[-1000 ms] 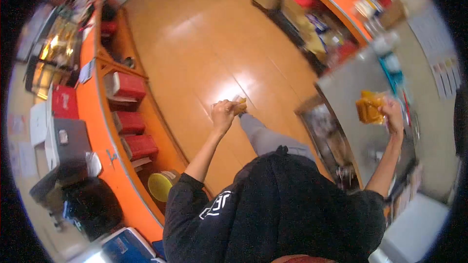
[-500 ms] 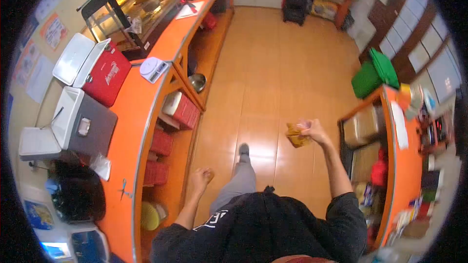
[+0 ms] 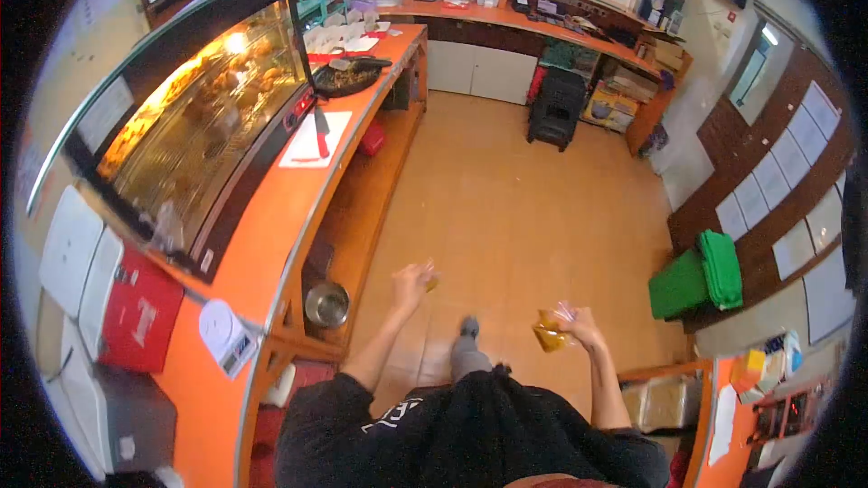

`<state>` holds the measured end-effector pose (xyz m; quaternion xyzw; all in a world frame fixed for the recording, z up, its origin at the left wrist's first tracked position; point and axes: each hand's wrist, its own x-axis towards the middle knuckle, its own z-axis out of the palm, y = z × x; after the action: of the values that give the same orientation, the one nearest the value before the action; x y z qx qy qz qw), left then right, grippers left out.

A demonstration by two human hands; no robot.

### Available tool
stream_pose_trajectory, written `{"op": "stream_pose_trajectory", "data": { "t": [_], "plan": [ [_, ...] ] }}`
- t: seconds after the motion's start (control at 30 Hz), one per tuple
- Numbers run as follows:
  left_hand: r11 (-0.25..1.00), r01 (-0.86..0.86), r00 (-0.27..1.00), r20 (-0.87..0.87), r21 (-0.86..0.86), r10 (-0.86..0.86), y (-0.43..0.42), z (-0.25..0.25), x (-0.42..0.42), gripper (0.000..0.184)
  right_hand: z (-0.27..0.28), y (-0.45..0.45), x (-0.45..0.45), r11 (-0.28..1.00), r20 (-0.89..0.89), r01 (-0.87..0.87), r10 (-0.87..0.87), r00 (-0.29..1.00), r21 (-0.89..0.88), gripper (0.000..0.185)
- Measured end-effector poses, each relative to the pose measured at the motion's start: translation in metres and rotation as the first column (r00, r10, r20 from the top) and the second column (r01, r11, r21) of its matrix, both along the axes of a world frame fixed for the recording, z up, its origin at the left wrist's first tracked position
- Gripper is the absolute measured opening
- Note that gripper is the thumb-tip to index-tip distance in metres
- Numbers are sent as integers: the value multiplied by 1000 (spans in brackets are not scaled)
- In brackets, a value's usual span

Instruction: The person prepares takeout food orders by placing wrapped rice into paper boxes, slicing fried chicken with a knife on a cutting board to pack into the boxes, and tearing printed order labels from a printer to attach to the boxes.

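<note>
My right hand (image 3: 583,323) is closed on the gathered top of a small clear plastic bag of yellow-brown liquid (image 3: 550,333), which hangs over the floor. Out in front on the other side, my left hand (image 3: 411,285) is closed too. A bit of clear plastic and a yellowish patch show at its fingers, seemingly a small plastic bag (image 3: 431,286) mostly hidden by the hand. Neither hand touches a counter. Nearest to the left hand is a steel bowl (image 3: 326,305) on the lower shelf.
On the left, an orange counter (image 3: 262,248) carries a lit glass food warmer (image 3: 203,104), a white board with a knife (image 3: 316,138), a kitchen scale (image 3: 226,337) and a red cooler (image 3: 145,307). A green bin (image 3: 683,285) and black stacked chairs (image 3: 556,104) stand right and ahead.
I have walked forward; the warmer and scale are nearer. My left hand has risen and swung forward, and plastic now shows at it. The right hand still holds its bag.
</note>
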<state>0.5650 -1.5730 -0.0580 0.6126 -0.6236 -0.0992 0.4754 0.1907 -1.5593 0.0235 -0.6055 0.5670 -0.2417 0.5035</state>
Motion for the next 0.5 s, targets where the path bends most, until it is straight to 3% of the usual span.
{"op": "stream_pose_trajectory", "data": {
  "t": [0.03,0.1,0.13,0.2,0.27,0.33,0.4,0.43,0.5],
  "plan": [
    [997,-5,998,59,77,1,-51,14,-1,17,-9,-35,-2,999,40,41,-41,998,1,27],
    [999,-21,991,133,40,15,-152,12,6,16,-26,-103,3,997,63,73,-74,995,19,27],
    [1000,-26,981,193,-8,28,-194,11,4,17,-28,-140,6,985,-28,154,-153,988,72,24],
    [999,-23,993,115,34,19,-266,23,9,17,-24,-237,9,971,-126,222,-211,969,83,22],
    [997,-24,997,81,79,18,-334,24,28,18,-27,-331,30,987,-114,133,-123,986,88,20],
    [999,5,999,48,37,-7,-399,11,55,20,-23,-433,65,992,7,56,-57,998,117,16],
    [998,-43,999,-20,55,44,-453,12,83,20,-13,-531,101,993,-283,-105,117,952,59,12],
    [995,-62,997,-34,83,65,-479,23,101,20,-3,-576,122,990,-293,-125,140,946,70,12],
    [989,-112,979,-159,96,127,-534,40,135,17,22,-662,179,977,-58,-210,208,976,-28,10]
  ]
}}
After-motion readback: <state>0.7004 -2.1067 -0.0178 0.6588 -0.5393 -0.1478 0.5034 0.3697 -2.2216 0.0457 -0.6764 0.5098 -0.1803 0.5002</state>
